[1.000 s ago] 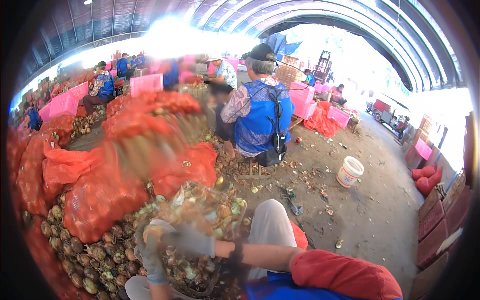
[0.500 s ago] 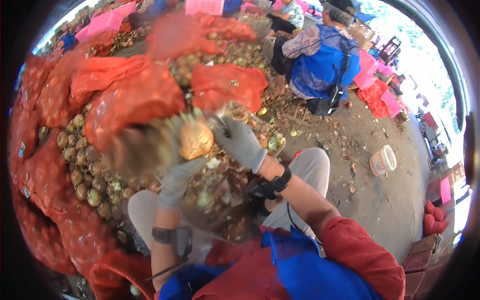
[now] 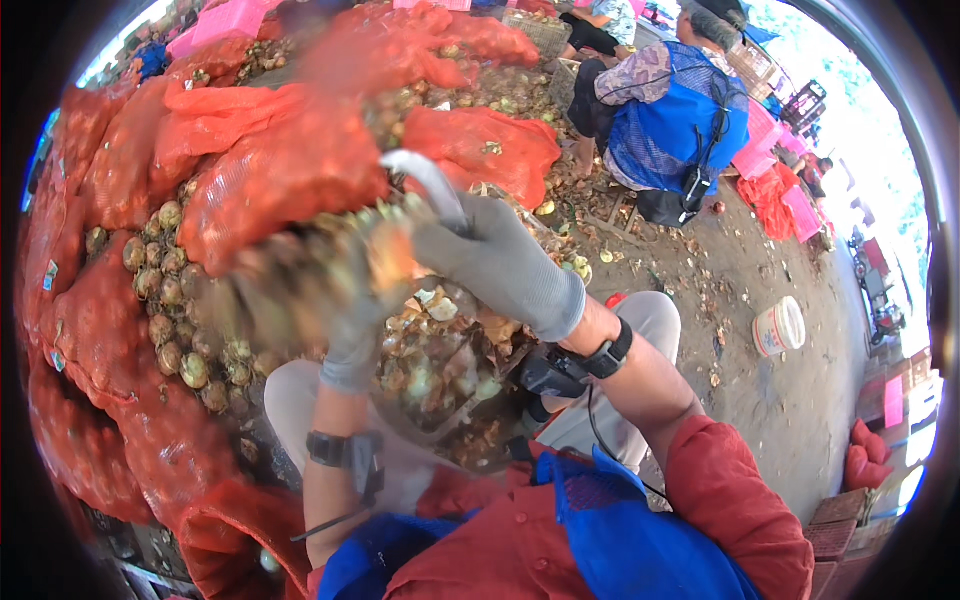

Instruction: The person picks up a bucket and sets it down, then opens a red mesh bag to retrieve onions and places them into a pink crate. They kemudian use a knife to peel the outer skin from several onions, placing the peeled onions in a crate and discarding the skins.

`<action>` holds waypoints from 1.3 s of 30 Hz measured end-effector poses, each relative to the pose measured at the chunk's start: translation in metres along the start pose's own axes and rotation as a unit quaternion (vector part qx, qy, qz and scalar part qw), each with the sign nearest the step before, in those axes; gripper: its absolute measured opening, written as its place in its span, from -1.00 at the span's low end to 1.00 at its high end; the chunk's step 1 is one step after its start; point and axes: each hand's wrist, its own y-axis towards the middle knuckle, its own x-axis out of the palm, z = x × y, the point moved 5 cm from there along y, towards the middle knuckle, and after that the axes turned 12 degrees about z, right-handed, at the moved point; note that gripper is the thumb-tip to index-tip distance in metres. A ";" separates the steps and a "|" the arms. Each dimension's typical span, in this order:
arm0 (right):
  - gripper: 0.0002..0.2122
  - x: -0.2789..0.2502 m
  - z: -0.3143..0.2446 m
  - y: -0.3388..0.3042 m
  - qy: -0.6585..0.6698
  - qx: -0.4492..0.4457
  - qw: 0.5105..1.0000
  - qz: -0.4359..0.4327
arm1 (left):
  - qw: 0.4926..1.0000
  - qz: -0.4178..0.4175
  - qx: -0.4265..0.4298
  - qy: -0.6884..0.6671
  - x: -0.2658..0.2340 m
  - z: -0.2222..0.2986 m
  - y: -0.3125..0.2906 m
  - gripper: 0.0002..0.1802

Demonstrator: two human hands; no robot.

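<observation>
My right hand, in a grey glove, is closed round a knife with a curved pale blade. The blade arches up to the left over an onion with golden-orange skin, smeared by motion. My left hand, gloved too and blurred, holds this onion from below; its fingers are partly hidden. Brownish blurred streaks left of the onion are too unclear to name. Below both hands, between my knees, lies a heap of onion skins and trimmings. Loose onions are piled to the left.
Full red mesh sacks crowd the left and far side; another red sack lies ahead. A person in a blue vest sits at the far right. A white bucket stands on the littered floor.
My right hand has turned, bringing the curved blade into plain sight over the onion. The onion is now more blurred and partly covered. The view has shifted slightly.
</observation>
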 end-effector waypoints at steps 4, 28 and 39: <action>-0.73 -0.003 -0.032 0.011 0.183 0.085 0.979 -0.009 | 0.974 -0.010 -0.144 -0.176 0.000 0.012 -0.008 -0.28; -0.84 -0.008 0.052 -0.016 -0.373 -0.343 0.862 -0.020 | 0.899 -0.116 -0.308 -0.288 0.001 0.048 -0.020 -0.17; -0.79 -0.022 0.078 0.001 -0.406 -0.363 0.839 -0.012 | 0.936 -0.154 -0.233 -0.213 0.007 0.037 -0.019 -0.20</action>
